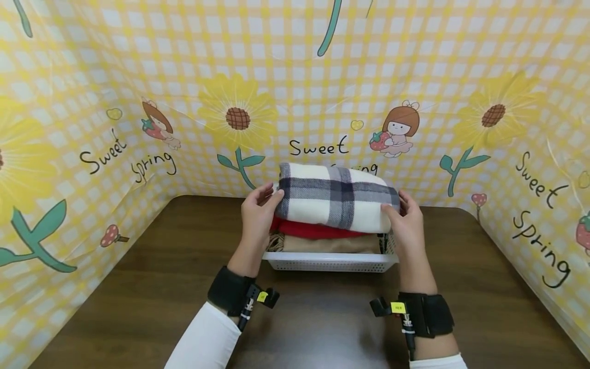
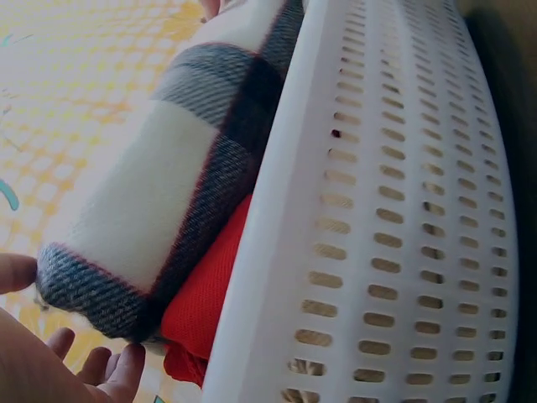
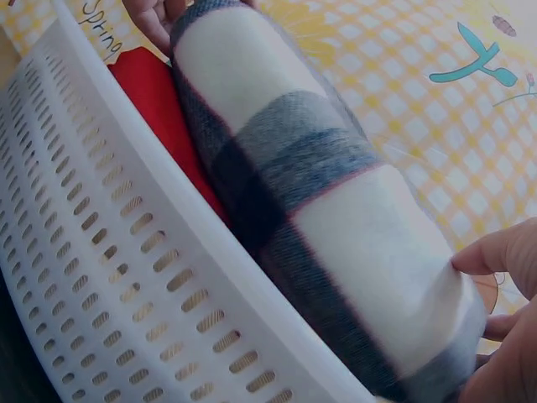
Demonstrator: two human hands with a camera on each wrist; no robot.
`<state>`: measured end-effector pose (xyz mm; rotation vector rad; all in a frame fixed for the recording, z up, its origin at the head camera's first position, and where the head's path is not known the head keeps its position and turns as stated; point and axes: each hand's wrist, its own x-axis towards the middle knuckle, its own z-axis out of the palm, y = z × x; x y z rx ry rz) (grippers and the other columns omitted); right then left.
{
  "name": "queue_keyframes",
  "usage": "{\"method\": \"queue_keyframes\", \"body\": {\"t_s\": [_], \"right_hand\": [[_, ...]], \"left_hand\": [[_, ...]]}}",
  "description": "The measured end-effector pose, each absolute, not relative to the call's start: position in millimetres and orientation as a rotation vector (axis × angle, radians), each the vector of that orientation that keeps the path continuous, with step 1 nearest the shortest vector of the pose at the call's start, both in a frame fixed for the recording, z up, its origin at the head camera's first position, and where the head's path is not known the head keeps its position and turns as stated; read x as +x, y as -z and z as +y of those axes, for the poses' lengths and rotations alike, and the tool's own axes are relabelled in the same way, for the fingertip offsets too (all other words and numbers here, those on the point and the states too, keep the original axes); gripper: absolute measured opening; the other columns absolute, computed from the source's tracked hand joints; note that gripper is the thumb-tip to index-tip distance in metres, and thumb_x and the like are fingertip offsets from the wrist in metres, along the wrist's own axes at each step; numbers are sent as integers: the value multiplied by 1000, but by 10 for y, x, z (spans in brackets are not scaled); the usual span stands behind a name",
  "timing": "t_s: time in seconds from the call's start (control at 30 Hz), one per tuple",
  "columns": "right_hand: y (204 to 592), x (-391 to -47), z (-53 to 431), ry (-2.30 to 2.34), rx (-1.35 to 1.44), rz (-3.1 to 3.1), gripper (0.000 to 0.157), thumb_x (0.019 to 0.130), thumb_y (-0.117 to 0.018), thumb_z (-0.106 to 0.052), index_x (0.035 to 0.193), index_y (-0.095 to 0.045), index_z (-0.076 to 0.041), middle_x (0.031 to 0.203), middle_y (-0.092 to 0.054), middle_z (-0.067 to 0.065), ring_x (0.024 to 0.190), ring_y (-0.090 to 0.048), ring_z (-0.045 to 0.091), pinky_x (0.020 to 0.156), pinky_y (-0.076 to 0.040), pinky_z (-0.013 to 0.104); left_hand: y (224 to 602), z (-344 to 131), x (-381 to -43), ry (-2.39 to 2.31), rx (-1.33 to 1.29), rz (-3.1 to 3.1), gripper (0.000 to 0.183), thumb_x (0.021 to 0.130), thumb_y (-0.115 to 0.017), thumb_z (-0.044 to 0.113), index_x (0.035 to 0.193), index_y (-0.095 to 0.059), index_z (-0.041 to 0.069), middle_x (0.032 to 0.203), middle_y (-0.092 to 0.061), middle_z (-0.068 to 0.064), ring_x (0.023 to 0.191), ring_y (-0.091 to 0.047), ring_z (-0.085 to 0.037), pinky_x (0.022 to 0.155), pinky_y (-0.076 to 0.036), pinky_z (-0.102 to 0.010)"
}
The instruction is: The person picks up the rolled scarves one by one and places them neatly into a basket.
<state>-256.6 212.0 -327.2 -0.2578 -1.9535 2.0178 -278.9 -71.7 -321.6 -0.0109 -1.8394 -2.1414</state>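
Observation:
A thick folded plaid cloth (image 1: 338, 197) in white, grey and navy lies across the top of a white perforated plastic basket (image 1: 329, 263). My left hand (image 1: 258, 212) holds its left end, thumb on top and fingers at the outer side. At the other end my right hand (image 1: 406, 220) grips it the same way, thumb pressing the white part. Beneath the plaid cloth a folded red cloth (image 1: 306, 229) shows, and in front of that a beige cloth (image 1: 329, 244). The left wrist view shows the red cloth (image 2: 205, 311) bulging beside the basket's rim.
The basket stands on a dark brown wooden table (image 1: 318, 318), towards its back. A yellow checked fabric (image 1: 295, 92) with flower prints hangs behind and at both sides. Tan cord-like strands (image 1: 275, 242) lie at the basket's left inner corner.

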Motion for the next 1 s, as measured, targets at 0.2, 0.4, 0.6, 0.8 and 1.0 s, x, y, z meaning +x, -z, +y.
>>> {"method": "queue_keyframes", "body": {"t_s": [0.2,0.4,0.6,0.8,1.0], "right_hand": [[3295,-2501,2138,-1997,-241,-1987,68,93,-59,-1,152,-26,-2,153,-31,17,139,-31,26,114,-27,36],[3314,-2408,2177,-1961,-178,-2007,71,88,-63,8,151,-32,-4,154,-32,13,139,-30,24,114,-27,38],[3307,-2392,2234,-1713,61,-2222,50,85,-68,5,133,-54,6,157,-25,12,144,-21,30,113,-26,47],[3339,-2464,2203,-1122,231,-2575,38,85,-75,-17,116,-67,3,145,-48,14,137,-35,37,108,-32,53],[3450,-2543,2056,-760,281,-2742,24,77,-80,-18,93,-73,-2,109,-70,16,97,-64,36,82,-49,50]], "left_hand": [[3260,-754,-2662,2194,-62,-1831,45,90,-71,13,131,-58,2,131,-53,-16,117,-51,-24,95,-46,-29],[3293,-786,-2567,2149,-123,-1871,49,87,-72,6,133,-55,0,130,-54,-18,120,-49,-30,88,-49,-26],[3344,-850,-2579,1825,-346,-2040,49,84,-68,-1,131,-58,7,128,-54,-17,116,-53,-32,93,-50,-42],[3441,-959,-2685,1214,-544,-2327,32,76,-69,-2,107,-72,7,103,-64,-10,83,-61,-22,68,-54,-37],[3590,-950,-2792,824,-552,-2570,16,68,-78,2,82,-75,11,87,-67,-1,76,-62,-19,66,-51,-36]]}}
